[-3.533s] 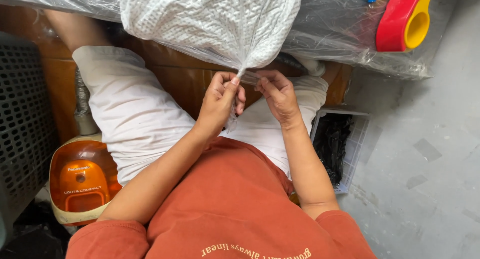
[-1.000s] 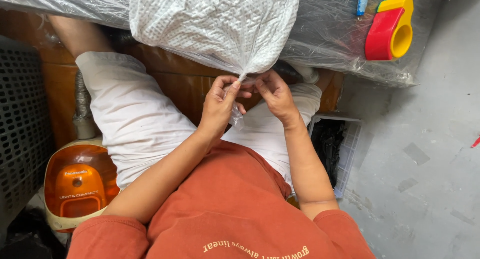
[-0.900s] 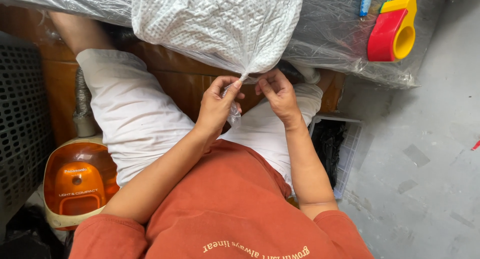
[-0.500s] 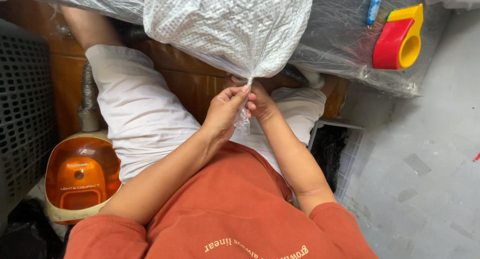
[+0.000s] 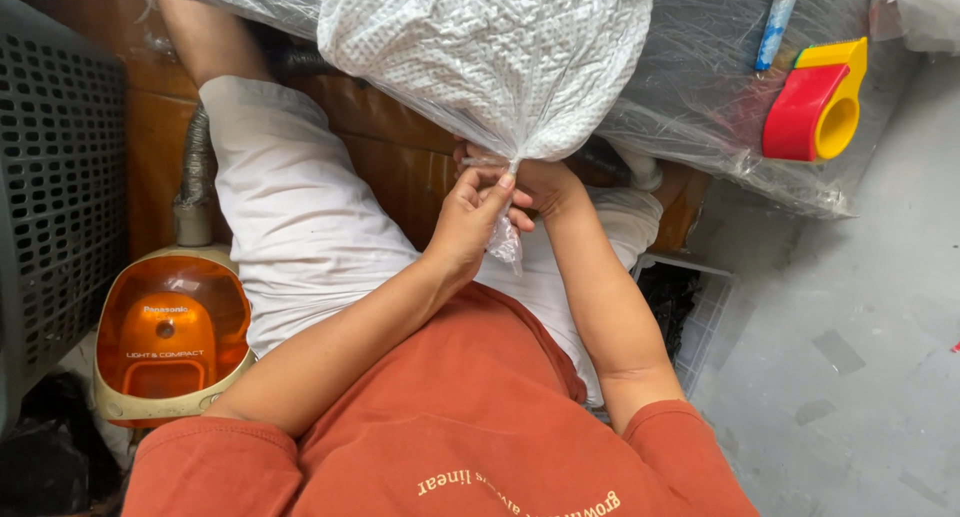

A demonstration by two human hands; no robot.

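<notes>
A clear plastic bag stuffed with white quilted fabric [image 5: 490,52] lies on the plastic-covered table edge in front of me. Its twisted neck [image 5: 506,239] hangs down between my hands. My left hand [image 5: 468,220] pinches the neck just under the bulge, thumb up against it. My right hand [image 5: 540,189] is closed around the same neck from behind, fingers wrapped tight against the left hand. Both hands sit above my lap, over white trousers [image 5: 300,217].
A red and yellow tape dispenser [image 5: 815,102] and a blue pen [image 5: 775,22] lie on the plastic sheet [image 5: 700,87] at the right. An orange vacuum cleaner [image 5: 170,332] stands at the left beside a grey perforated crate [image 5: 55,177]. Grey floor lies to the right.
My hands have come together and moved up to the base of the bag, gripping the twisted neck closer to the bulge. The view shifted slightly left.
</notes>
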